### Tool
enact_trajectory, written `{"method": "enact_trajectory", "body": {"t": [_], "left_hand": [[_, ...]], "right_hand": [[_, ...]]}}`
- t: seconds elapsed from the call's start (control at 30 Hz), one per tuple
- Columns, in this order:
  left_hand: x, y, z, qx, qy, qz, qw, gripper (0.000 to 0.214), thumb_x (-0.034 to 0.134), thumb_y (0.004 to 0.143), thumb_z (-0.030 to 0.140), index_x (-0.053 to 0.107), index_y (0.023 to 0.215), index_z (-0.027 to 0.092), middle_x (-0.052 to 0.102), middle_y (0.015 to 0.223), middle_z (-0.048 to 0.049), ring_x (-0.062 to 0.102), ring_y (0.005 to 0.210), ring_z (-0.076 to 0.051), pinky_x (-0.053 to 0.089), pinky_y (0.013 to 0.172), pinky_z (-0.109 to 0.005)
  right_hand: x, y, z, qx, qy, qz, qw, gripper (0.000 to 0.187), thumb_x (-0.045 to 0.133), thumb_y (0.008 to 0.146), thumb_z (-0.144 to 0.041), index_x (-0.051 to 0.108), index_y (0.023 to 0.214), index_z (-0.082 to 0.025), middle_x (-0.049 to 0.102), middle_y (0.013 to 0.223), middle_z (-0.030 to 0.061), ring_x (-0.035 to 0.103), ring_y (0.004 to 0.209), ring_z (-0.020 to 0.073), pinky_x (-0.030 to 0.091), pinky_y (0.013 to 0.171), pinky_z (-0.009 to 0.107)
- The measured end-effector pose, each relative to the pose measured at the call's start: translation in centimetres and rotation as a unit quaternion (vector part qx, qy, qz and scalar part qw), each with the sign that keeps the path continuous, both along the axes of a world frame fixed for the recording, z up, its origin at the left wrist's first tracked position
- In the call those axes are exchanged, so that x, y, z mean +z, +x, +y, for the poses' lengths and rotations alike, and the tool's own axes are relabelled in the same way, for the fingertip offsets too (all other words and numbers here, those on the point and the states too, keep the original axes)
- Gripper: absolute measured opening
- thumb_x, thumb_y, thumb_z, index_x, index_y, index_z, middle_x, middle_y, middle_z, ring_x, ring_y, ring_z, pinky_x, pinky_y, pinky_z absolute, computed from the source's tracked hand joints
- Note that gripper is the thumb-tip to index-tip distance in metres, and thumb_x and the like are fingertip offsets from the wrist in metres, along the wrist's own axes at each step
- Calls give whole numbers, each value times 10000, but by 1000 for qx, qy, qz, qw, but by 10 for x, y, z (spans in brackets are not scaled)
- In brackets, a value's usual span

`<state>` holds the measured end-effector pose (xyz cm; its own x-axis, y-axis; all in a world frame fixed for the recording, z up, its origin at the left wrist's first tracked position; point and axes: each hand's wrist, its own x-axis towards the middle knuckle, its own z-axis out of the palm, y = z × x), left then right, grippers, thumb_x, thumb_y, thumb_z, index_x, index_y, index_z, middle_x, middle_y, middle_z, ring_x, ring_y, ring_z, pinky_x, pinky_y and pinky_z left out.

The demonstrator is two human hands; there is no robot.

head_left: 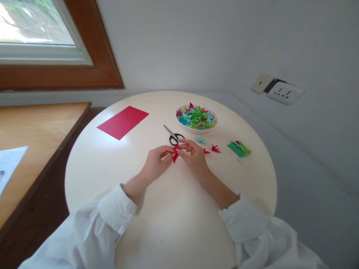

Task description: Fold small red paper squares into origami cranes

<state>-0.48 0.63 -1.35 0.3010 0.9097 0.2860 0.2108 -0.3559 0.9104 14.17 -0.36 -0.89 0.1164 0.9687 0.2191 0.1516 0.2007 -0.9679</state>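
Note:
A small folded piece of red paper (175,155) is pinched between both my hands above the middle of a round cream table (168,216). My left hand (157,162) grips it from the left with closed fingers. From the right, my right hand (193,155) pinches the same piece. Just beyond my fingers lie black-handled scissors (173,135). A white bowl (196,129) full of small folded paper figures in red, green, blue and yellow stands behind them.
A red paper sheet (122,121) lies at the table's back left. Two small red folded figures (215,149) and a light blue one (201,140) lie right of my hands, beside a stack of green and blue paper strips (239,148). A wooden desk (36,134) stands left.

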Motion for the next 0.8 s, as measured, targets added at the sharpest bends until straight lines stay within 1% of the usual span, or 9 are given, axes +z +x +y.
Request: {"method": "enact_trajectory", "body": {"t": [0.1, 0.23, 0.33, 0.43, 0.53, 0.63, 0.7, 0.8], "left_hand": [[2, 0, 2, 17, -25, -34, 999, 86, 572, 707, 197, 648, 734, 168, 692, 796, -62, 633, 752, -174, 507, 712, -286], [8, 0, 2, 33, -69, -71, 995, 97, 615, 681, 232, 663, 723, 160, 687, 764, -60, 618, 696, -166, 488, 639, -272], [11, -1, 1, 27, -112, -94, 989, 126, 642, 669, 257, 673, 723, 148, 678, 704, -54, 599, 621, -152, 464, 576, -259], [11, -1, 0, 17, -142, -108, 984, 149, 656, 667, 282, 673, 716, 143, 669, 661, -44, 575, 560, -134, 432, 523, -243], [10, -1, 0, 11, -150, -117, 982, 171, 665, 674, 306, 661, 716, 141, 657, 649, -37, 558, 541, -118, 407, 503, -227], [12, -1, -1, 7, -155, -128, 980, 190, 680, 662, 313, 647, 727, 138, 654, 670, -35, 565, 570, -119, 418, 529, -227], [15, 0, -2, 19, -154, -133, 979, 208, 689, 646, 315, 642, 747, 139, 653, 705, -34, 570, 599, -122, 429, 553, -230], [23, 1, -3, 57, -140, -148, 977, 233, 683, 645, 330, 622, 767, 140, 629, 726, -22, 561, 627, -120, 435, 577, -231]], "right_hand": [[0, 0, 0, -6, 5, -15, 1000, 239, 624, 678, -229, 638, 916, -201, 698, 828, 45, 640, 848, 209, 453, 796, 369], [0, 0, -1, 10, 18, -49, 999, 170, 621, 694, -261, 664, 846, -197, 702, 862, 47, 629, 853, 205, 442, 800, 361], [0, 1, -1, 26, 5, -53, 998, 153, 619, 690, -272, 672, 810, -195, 702, 849, 43, 622, 825, 204, 452, 732, 336], [-2, 1, -1, 37, -4, -25, 999, 134, 615, 685, -275, 669, 763, -180, 695, 784, 43, 619, 758, 188, 460, 673, 307], [-4, 0, 0, 48, -2, 4, 999, 121, 617, 682, -272, 662, 737, -174, 685, 732, 35, 610, 696, 165, 463, 649, 287], [-6, 1, 2, 48, -1, 7, 999, 126, 614, 685, -277, 657, 737, -170, 681, 717, 31, 605, 673, 158, 463, 639, 281], [-6, 1, 2, 40, 7, -8, 999, 131, 601, 696, -278, 655, 740, -167, 682, 721, 33, 605, 671, 159, 461, 636, 281], [-3, 1, 0, 9, 39, -70, 997, 106, 588, 707, -244, 658, 742, -173, 686, 748, 36, 601, 692, 163, 453, 632, 278]]}}
